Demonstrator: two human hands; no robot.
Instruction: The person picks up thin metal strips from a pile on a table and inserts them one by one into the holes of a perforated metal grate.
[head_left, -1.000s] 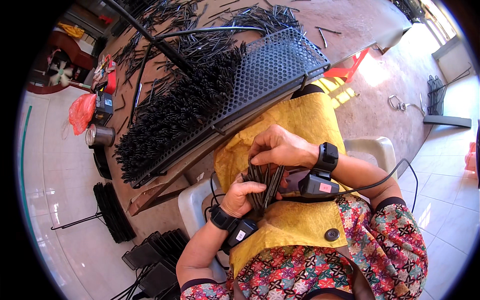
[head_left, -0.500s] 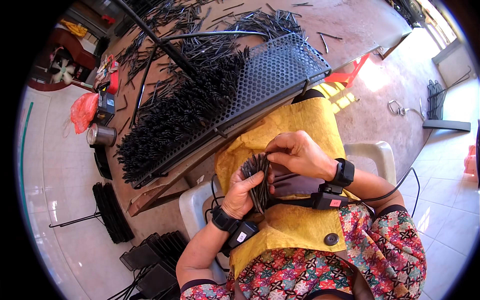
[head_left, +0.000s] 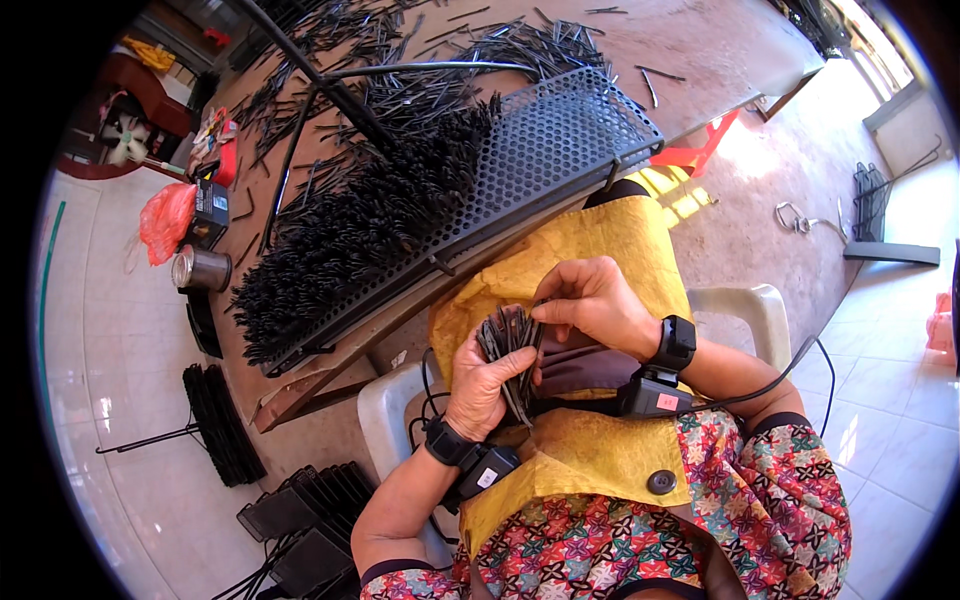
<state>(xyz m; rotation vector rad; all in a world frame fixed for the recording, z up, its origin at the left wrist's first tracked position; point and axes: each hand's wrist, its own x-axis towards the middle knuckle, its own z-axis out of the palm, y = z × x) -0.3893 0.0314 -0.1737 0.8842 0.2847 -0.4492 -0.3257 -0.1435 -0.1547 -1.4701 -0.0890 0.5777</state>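
My left hand [head_left: 476, 392] is wrapped round a bundle of thin dark strips [head_left: 512, 345], held over my lap with the strip ends fanned out at the top. At the bundle's upper right edge, the thumb and fingers of my right hand [head_left: 602, 310] are pinched together. One strip's end seems to be between these fingertips, though it is too small to be sure. Beyond my hands a black perforated metal rack [head_left: 560, 125] lies slanted on the table edge. Dense rows of upright black strips [head_left: 360, 225] fill its left part; bare holes show at its right.
Loose dark strips [head_left: 430, 90] are scattered over the brown table [head_left: 700, 40]. A metal can [head_left: 203, 269], a black box [head_left: 208, 215] and a red plastic bag [head_left: 165, 222] stand at its left edge. More black racks [head_left: 300, 520] rest on the floor at lower left. A yellow apron [head_left: 610, 240] covers my lap.
My right hand has shifted slightly left and up at the bundle's edge. The strips in my left hand are turned a little, their ends more spread.
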